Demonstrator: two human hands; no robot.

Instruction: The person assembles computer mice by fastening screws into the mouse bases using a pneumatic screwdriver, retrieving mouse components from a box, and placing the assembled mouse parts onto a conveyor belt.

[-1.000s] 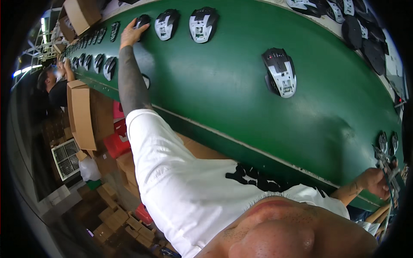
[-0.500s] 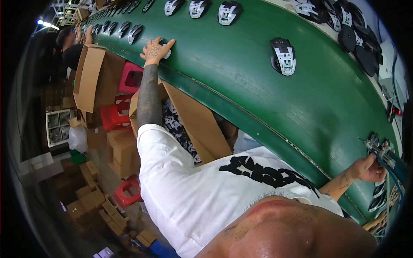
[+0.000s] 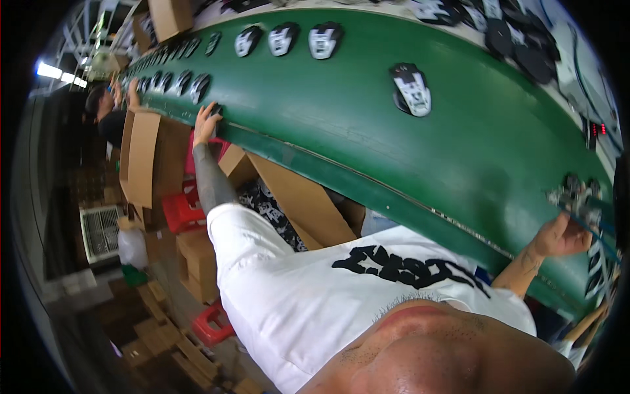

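1 open cardbd box (image 3: pixel 298 197) w/ b&w contents (image 3: pixel 266 207), L hand (image 3: pixel 206 125) pinching mouse (image 3: pixel 217 111), R hand (image 3: pixel 562 235) state unclear

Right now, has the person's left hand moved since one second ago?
Yes: the left hand has come across the green workbench, from the far row of computer mice to the bench's near edge.

- A long, smooth green tabletop (image 3: pixel 308 118) is stretching from left to right.
- Three black-and-white plastic mouse shells (image 3: pixel 283 41) are lying along its far edge.
- A lone black-and-white shell (image 3: pixel 413 92) is lying to their right.
- Leftward, narrow black pieces (image 3: pixel 212 44) and more black-and-white shells (image 3: pixel 199 88) are forming two rows.
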